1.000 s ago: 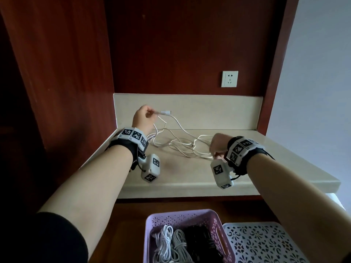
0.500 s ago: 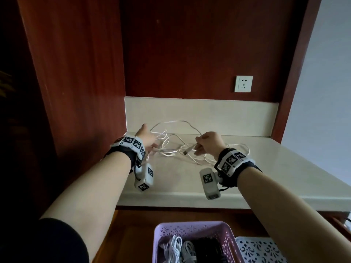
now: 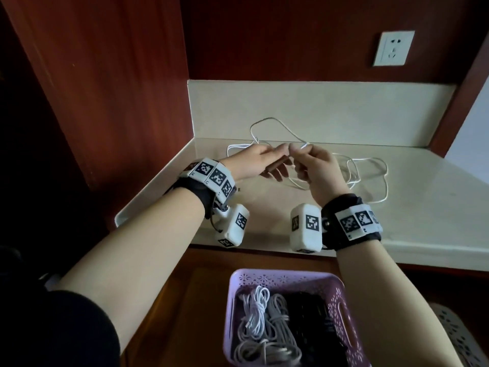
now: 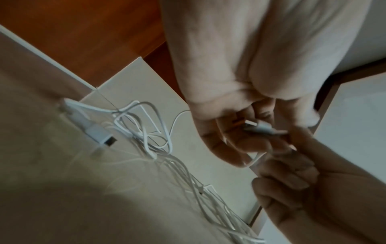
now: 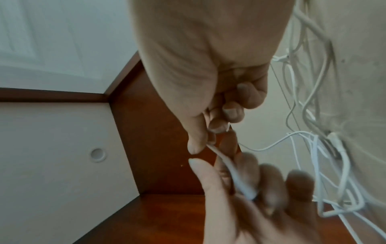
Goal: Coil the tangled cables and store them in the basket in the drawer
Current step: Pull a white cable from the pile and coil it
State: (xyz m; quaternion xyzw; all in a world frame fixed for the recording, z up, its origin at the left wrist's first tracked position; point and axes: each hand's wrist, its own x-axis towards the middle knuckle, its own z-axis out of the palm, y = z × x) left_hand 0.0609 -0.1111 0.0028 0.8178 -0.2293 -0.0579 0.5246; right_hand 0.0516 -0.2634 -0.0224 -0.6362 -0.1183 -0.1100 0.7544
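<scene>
A tangled white cable [image 3: 370, 165] lies in loose loops on the pale counter [image 3: 423, 207]. Both hands meet above its middle. My right hand [image 3: 309, 165] pinches the cable just behind one plug between thumb and forefinger [image 5: 194, 143]. That plug end [image 4: 261, 128] lies across the straight, spread fingers of my left hand [image 3: 277, 160], whose thumb [image 5: 196, 165] stands apart from it. A second plug [image 4: 100, 133] rests on the counter by the tangle [image 4: 150, 142]. The purple basket [image 3: 341, 308] sits below in the drawer with coiled white, grey and black cables inside.
Dark red wood panels close in the counter on the left and behind. A wall socket [image 3: 393, 48] sits high at the back right. A white perforated basket [image 3: 460, 337] lies to the right of the purple one.
My left hand has dropped from its raised spot at the back, let go of its plug and opened. My right hand has brought a cable end over to the left fingers.
</scene>
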